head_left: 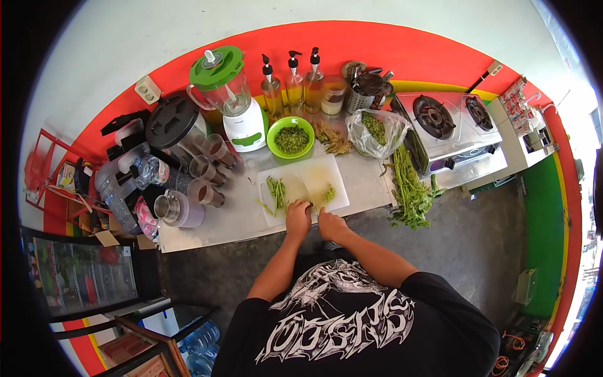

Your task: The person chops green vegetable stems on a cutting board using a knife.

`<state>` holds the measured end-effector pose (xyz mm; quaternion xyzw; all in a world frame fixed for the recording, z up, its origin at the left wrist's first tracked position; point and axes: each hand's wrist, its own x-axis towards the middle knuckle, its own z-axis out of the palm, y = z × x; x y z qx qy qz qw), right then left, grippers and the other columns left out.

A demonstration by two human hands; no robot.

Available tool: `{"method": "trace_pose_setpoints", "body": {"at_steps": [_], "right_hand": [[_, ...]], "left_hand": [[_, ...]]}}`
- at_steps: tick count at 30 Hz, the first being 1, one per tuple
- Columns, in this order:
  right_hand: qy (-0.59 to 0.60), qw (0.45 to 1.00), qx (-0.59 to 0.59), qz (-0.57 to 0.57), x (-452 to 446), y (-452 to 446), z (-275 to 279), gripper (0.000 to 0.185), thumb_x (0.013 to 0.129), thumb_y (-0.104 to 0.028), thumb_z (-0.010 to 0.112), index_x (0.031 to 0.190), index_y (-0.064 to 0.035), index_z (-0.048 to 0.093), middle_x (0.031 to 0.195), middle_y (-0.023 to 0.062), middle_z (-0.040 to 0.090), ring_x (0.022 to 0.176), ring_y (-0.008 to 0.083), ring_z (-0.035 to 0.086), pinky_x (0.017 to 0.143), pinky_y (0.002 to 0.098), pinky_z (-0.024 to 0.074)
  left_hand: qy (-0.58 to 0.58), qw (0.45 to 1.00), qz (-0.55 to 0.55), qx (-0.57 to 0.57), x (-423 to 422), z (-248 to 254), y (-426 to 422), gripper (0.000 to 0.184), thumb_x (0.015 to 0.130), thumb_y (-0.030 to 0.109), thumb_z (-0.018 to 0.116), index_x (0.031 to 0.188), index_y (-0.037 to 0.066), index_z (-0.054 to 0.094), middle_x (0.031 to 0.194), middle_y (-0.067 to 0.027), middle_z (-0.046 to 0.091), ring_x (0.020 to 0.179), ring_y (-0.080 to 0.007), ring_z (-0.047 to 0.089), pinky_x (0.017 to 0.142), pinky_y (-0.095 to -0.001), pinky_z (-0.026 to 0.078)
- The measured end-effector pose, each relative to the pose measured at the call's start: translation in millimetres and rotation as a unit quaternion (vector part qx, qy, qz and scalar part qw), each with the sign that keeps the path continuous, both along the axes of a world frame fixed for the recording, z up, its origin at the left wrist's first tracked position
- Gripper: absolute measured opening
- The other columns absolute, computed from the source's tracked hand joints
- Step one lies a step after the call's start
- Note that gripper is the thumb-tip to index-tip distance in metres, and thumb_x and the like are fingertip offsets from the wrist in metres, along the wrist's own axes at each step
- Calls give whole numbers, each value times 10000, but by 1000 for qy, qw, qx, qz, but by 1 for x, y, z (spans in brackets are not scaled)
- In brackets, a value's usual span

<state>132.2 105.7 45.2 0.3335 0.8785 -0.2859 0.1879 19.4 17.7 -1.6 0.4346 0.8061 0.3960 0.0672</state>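
A white cutting board (333,173) lies at the counter's front edge. My right hand (333,225) is closed around a knife (309,187), whose pale blade lies over the board and is hard to make out. Just left of the knife, my left hand (298,217) has its fingers curled down on the board, closed on green stems that they mostly hide. Loose cut stems (276,191) lie on the left half of the board. On the right half is a small heap of chopped greens (328,193). A green bowl (272,137) of chopped greens stands behind the board.
Leafy stalks (411,191) hang over the front edge, right of the board. Behind are a plastic bag (370,141), brown trimmings (333,138), a blender (244,129) and pump bottles (295,88). Dark-filled cups (207,193) and a flask (182,210) stand left, a gas stove (449,141) right.
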Motion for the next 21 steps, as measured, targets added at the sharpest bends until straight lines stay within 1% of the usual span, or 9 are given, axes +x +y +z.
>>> {"method": "trace_pose_setpoints", "body": {"at_steps": [3, 6, 8, 9, 11, 15, 17, 18, 21], "right_hand": [[-14, 1000, 3, 7, -6, -1, -6, 348, 895, -138, 590, 1150, 51, 447, 1045, 322, 676, 1005, 464, 680, 879, 529, 544], [3, 1000, 14, -2, -14, 7, -8, 362, 898, -139, 593, 1164, 52, 440, 1056, 317, 677, 1010, 458, 683, 879, 519, 549], [-19, 998, 30, 43, -15, 9, 2, 343, 906, -135, 582, 1157, 50, 439, 1058, 311, 681, 1005, 453, 688, 878, 510, 552], [-17, 998, 31, 42, -15, 7, -1, 343, 906, -135, 582, 1157, 50, 439, 1058, 311, 681, 1005, 453, 688, 878, 510, 552], [-33, 997, 49, 41, -10, 0, -8, 325, 920, -139, 572, 1175, 32, 465, 1011, 266, 708, 972, 405, 716, 819, 467, 586], [-1, 999, 36, 24, -10, 4, -9, 346, 901, -127, 602, 1174, 35, 466, 1021, 265, 708, 977, 406, 716, 830, 464, 585], [-33, 997, 39, 55, -18, 7, 2, 369, 885, -115, 624, 1179, 38, 461, 1038, 274, 705, 991, 405, 713, 841, 467, 581], [-30, 997, 38, 52, -18, 5, 5, 369, 885, -115, 624, 1179, 38, 461, 1038, 274, 705, 991, 405, 713, 841, 467, 581], [-48, 997, 30, 45, -14, -1, 7, 353, 889, -110, 619, 1171, 34, 465, 1049, 270, 704, 997, 395, 713, 841, 465, 581]], "left_hand": [[-21, 1000, 13, -10, 1, 2, 0, 116, 870, 64, 623, 946, 65, 710, 957, -120, 655, 951, -364, 598, 839, -453, 500], [-25, 999, 21, -16, 2, 4, 2, 104, 868, 71, 627, 936, 71, 707, 968, -113, 660, 960, -363, 602, 836, -459, 506], [-32, 999, 25, -19, 1, 8, 2, 106, 841, 57, 632, 916, 46, 706, 916, -155, 663, 914, -387, 614, 819, -457, 491], [-29, 999, 25, -18, 0, 8, 4, 106, 841, 57, 632, 916, 46, 706, 916, -155, 663, 914, -387, 614, 819, -457, 491], [-19, 998, 39, -49, 2, 7, 4, 106, 846, 71, 627, 909, 44, 708, 913, -162, 665, 911, -391, 616, 817, -463, 494], [-12, 998, 30, -51, 2, 4, 3, 107, 880, 118, 617, 905, 66, 707, 923, -131, 644, 946, -371, 611, 820, -476, 515], [19, 999, 16, -31, 3, 6, 0, 112, 876, 110, 615, 888, 61, 715, 922, -135, 649, 936, -374, 613, 807, -479, 517], [22, 999, 14, -32, 1, 6, 0, 112, 876, 110, 615, 888, 61, 715, 922, -135, 649, 936, -374, 613, 807, -479, 517], [-1, 999, 14, -46, -4, 6, 2, 118, 864, 103, 618, 886, 56, 724, 912, -143, 655, 921, -381, 616, 805, -483, 518]]}}
